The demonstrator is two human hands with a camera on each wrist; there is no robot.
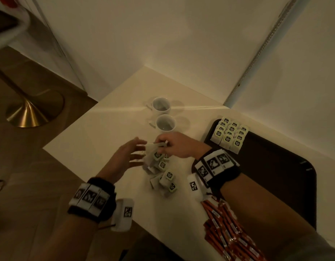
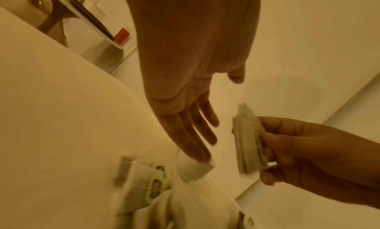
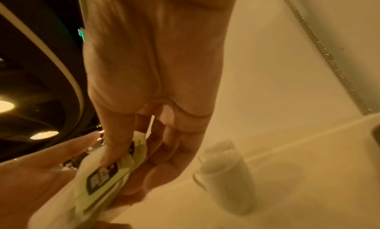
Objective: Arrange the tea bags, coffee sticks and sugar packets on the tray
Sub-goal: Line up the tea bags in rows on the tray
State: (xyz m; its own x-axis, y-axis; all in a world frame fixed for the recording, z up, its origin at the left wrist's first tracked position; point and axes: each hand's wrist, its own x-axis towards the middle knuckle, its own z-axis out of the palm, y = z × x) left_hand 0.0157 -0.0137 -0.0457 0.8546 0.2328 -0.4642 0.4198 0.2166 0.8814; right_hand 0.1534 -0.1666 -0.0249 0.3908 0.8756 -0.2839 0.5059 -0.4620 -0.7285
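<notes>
Both hands work over the loose pile of tea bags (image 1: 162, 171) on the white table (image 1: 99, 140). The right hand (image 1: 177, 146) pinches a small stack of tea bags (image 2: 249, 144) between thumb and curled fingers, held edge-on above the pile. The left hand (image 1: 128, 156) is flat with straight fingers, and its fingertips (image 2: 202, 156) touch one bag at the top of the pile (whether it pushes or only steadies the bag, I cannot tell).

The dark tray (image 1: 275, 166) lies to the right, against the wall, and a block of tea bags (image 1: 229, 134) already stands in neat rows in its far left corner. Red coffee sticks (image 1: 227, 228) wait in a heap on the table just under the right forearm. I see no sugar packets.

What could go wrong: the pinched stack is thin and slippery, so I judge it may fan out or drop bags if the grip relaxes on the way to the tray. The right forearm, moving across, may also sweep the coffee sticks.

For room, most of the tray surface is bare, so placing is easy. Two white cups (image 1: 164, 115) stand just behind the hands, and the table edge is near the left hand, so a wide push to the left could send bags to the floor.
</notes>
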